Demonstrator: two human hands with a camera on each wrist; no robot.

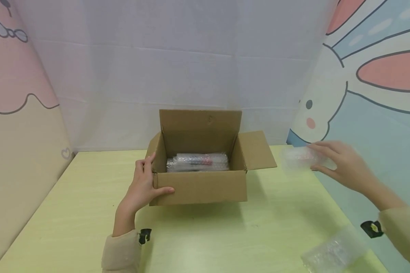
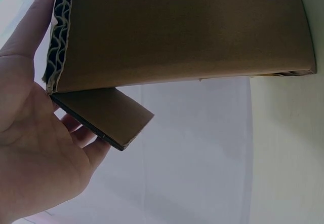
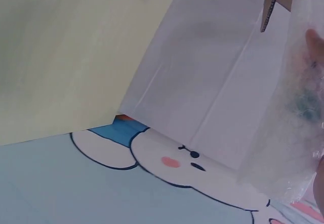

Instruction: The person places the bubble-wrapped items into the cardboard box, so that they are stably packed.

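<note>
An open cardboard box point(image 1: 201, 188) is in the middle of the head view, with bubble-wrapped packages point(image 1: 198, 162) lying inside. My left hand point(image 1: 141, 187) grips its front left corner, thumb on the front wall and fingers at the left flap; the left wrist view has the hand beside the box's corrugated edge point(image 2: 59, 36). To the right of the box, my right hand point(image 1: 345, 167) holds a bubble-wrapped package point(image 1: 298, 157) between thumb and fingers, in the air. Pinkish and greenish patches show through this wrap point(image 3: 298, 107) in the right wrist view; its contents are unclear.
The box's right flap point(image 1: 257, 150) sticks out sideways and its back flap point(image 1: 201, 120) stands up. Another clear bubble-wrap piece point(image 1: 335, 252) lies at the front right of the yellow table point(image 1: 198, 242). Behind hangs a white cloth point(image 1: 177, 68); cartoon-printed panels point(image 1: 382, 151) flank both sides.
</note>
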